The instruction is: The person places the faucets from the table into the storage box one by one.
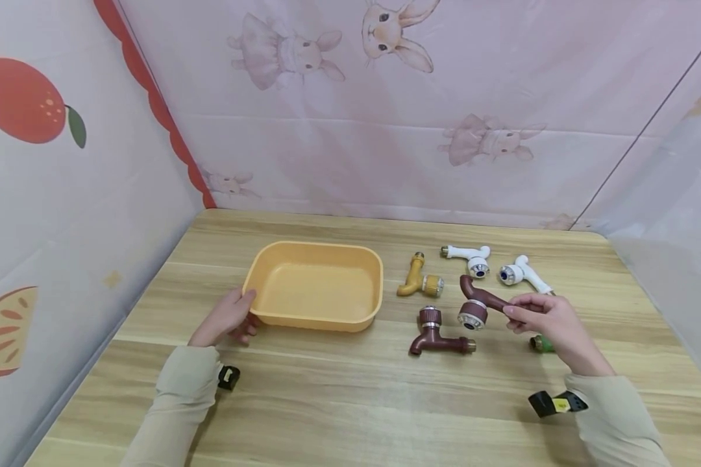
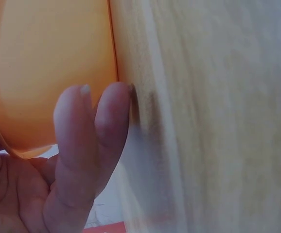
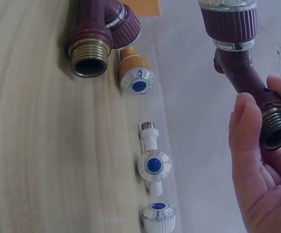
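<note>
My right hand [image 1: 552, 321] pinches a maroon faucet [image 1: 483, 301] near its threaded brass end, holding it above the table. In the right wrist view, that brass thread [image 3: 275, 128] shows between thumb and fingers. At the left corner of a yellow-orange plastic basin [image 1: 312, 322], my left hand [image 1: 229, 318] grips the rim, thumb over the edge and other fingers along the outside. A second maroon faucet [image 1: 435, 338] lies on the table between basin and right hand. Beyond it is a yellow faucet [image 1: 415, 280]. Two white faucets [image 1: 467, 254] lie farther back.
Partly behind my right hand lies a green faucet [image 1: 541, 344], only its end showing. The wood-grain table [image 1: 350, 389] meets a pink rabbit-print curtain [image 1: 350, 162] at the back. Pale printed sheets [image 1: 93, 214] hang at both sides.
</note>
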